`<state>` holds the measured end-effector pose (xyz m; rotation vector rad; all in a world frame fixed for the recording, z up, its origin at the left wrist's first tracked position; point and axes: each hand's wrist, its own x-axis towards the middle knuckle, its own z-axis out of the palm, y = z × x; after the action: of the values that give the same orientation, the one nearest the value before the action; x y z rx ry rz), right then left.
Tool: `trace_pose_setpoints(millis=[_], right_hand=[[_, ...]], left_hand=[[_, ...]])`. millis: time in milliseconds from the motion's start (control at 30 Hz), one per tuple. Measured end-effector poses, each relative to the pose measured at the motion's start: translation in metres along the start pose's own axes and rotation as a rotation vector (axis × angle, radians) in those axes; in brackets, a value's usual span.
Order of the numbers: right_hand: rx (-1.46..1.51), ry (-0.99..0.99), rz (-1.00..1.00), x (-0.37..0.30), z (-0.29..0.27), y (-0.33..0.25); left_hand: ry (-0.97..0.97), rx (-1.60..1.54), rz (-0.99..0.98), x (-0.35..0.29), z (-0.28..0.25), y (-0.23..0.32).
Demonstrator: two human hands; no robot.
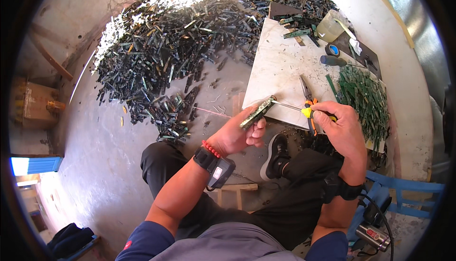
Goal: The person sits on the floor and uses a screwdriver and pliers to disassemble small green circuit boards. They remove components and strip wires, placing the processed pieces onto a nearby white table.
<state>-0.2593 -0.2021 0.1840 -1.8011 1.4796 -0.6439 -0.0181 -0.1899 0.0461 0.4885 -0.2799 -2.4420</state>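
Strip (257,115) tight in left hand (236,132), screwdriver (307,112) tight in right hand (344,127), tip at strip's upper end.

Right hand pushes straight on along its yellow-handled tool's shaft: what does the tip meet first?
The dark green strip in the left hand, near its upper end. The tool in the right hand looks right at it; contact or slight gap is unclear.

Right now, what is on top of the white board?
On the board lie pliers, a screwdriver, a small roll, some dark strips and piled green strips. What this pile covers cannot be seen.
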Motion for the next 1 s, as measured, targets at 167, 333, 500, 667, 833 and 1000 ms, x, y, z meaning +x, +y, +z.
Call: trace_pose_setpoints(millis=[167,333,500,667,833,1000], right_hand=[[0.007,0.048,-0.036,0.001,0.005,0.005],[-0.101,0.022,-0.009,0.002,0.007,-0.01],[-0.267,0.002,-0.026,0.009,0.01,-0.025],[-0.382,-0.013,-0.05,0.011,0.015,-0.041],[-0.242,0.001,0.002,0.01,0.015,-0.023],[-0.422,0.027,-0.055,-0.002,0.017,-0.04]], left_hand=[[0.012,0.034,0.01,-0.003,0.005,0.003],[0.081,-0.024,0.03,-0.003,0.005,0.0],[-0.07,-0.018,0.015,-0.003,-0.013,0.0],[0.013,0.039,0.089,0.001,-0.008,-0.006],[-0.018,0.028,0.084,0.005,-0.008,-0.008],[0.018,0.105,0.0,-0.001,-0.002,-0.011]])
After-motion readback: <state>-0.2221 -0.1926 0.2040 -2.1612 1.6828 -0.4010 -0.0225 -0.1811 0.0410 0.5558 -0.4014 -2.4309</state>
